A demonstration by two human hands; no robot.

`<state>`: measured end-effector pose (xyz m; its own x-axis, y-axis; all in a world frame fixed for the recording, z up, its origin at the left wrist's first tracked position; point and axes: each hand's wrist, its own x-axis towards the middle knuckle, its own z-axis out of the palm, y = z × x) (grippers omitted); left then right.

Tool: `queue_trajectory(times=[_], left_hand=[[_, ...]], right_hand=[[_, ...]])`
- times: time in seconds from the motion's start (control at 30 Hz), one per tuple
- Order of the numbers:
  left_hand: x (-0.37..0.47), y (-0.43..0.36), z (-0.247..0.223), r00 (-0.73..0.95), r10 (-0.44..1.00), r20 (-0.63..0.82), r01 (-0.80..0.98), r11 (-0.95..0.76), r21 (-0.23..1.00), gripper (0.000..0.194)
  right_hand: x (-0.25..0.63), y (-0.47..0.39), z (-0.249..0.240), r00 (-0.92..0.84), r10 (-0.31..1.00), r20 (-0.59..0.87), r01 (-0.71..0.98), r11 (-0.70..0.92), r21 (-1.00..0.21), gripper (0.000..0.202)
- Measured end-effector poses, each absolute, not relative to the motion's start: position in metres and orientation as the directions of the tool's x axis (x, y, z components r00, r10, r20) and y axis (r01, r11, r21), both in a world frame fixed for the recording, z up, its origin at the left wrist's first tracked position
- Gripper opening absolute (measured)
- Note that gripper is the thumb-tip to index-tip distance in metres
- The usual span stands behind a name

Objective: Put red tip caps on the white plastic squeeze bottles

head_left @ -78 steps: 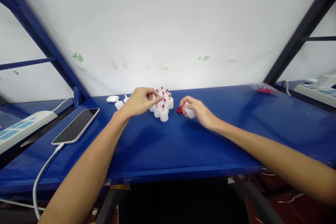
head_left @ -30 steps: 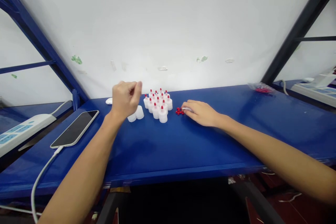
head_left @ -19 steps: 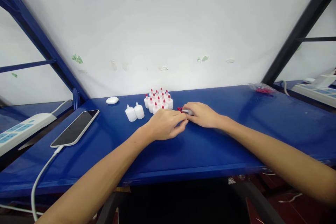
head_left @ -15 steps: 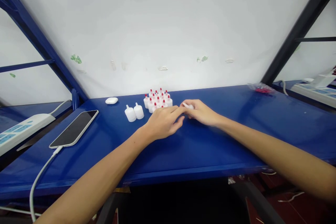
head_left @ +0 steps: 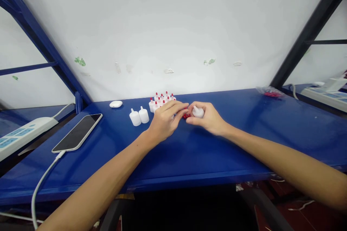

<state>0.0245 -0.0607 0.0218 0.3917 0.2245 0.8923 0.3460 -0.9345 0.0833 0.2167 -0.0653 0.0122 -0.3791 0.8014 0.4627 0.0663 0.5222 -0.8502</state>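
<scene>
A white squeeze bottle (head_left: 198, 112) with a bare narrow nozzle is held in my right hand (head_left: 213, 119), its fingers curled around the body. The nozzle points up and a little left. Just left of it, my left hand (head_left: 165, 119) has its thumb and fingertips nearly together, with a bit of red, apparently a small cap, between them. Beneath those fingertips lie several loose red caps (head_left: 185, 116), partly hidden. Behind my left hand stands a cluster of white bottles (head_left: 152, 106) with red caps on, some covered by the hand.
Two uncapped white bottles (head_left: 135, 118) stand left of the cluster. Further left are a white earbud case (head_left: 116, 104) and a phone (head_left: 78, 133) on a charging cable. A plastic bag with red pieces (head_left: 271, 93) lies at the back right of the blue table (head_left: 206, 155).
My hands have separated slightly. My left hand has drawn back and up, uncovering the red caps. The bottle in my right hand now stands more upright and shows more fully.
</scene>
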Motion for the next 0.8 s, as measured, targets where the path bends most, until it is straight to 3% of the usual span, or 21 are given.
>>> queue_trajectory(times=[0.13,0.27,0.53,0.8], left_hand=[[0.026,-0.062,0.02,0.405,0.222,0.887,0.285,-0.952,0.109,0.02],[0.029,-0.063,0.016,0.449,0.215,0.867,0.238,-0.964,0.116,0.021],[0.03,-0.064,0.015,0.458,0.229,0.859,0.239,-0.962,0.129,0.015],[0.031,-0.067,0.015,0.473,0.376,0.796,0.249,-0.924,0.289,0.013]], right_hand=[[0.222,-0.067,0.009,-0.429,0.679,0.595,0.146,0.702,-0.697,0.027],[0.22,-0.068,0.009,-0.472,0.643,0.603,0.144,0.731,-0.667,0.027],[0.215,-0.071,0.009,-0.45,0.718,0.53,0.046,0.612,-0.789,0.033],[0.211,-0.072,0.01,-0.473,0.792,0.387,-0.009,0.435,-0.9,0.028]])
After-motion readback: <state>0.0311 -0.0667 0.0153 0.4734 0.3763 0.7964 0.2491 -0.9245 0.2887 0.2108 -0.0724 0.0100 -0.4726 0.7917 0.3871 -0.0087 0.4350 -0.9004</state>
